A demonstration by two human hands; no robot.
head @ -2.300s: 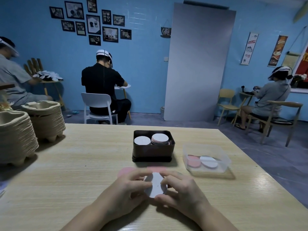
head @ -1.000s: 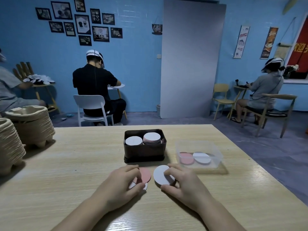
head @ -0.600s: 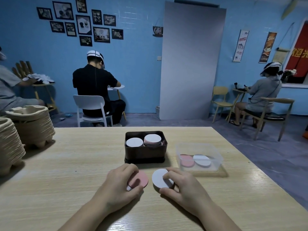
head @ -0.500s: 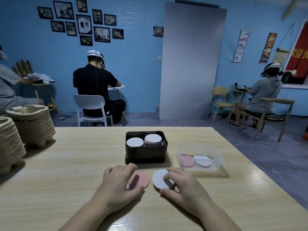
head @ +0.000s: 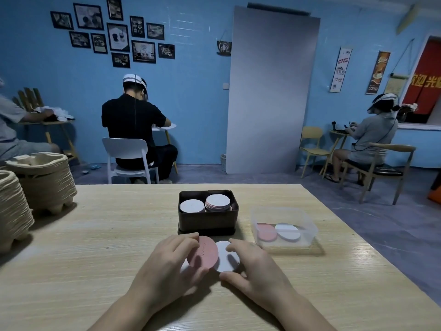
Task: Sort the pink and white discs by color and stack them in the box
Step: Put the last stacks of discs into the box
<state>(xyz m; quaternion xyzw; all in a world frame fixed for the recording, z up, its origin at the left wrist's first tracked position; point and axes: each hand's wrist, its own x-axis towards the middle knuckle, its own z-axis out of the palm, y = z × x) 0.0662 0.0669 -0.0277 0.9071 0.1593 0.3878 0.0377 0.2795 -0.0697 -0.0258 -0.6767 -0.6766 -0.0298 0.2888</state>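
Café-themed blue room with coffee posters, framed prints, small tables and seated people in headgear

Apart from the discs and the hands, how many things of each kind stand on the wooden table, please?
Black box: 1
Clear plastic container: 1
Pulp tray stacks: 2
Total: 4

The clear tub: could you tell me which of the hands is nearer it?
Right. The right hand sits just left of the clear tub; the left hand lies farther left.
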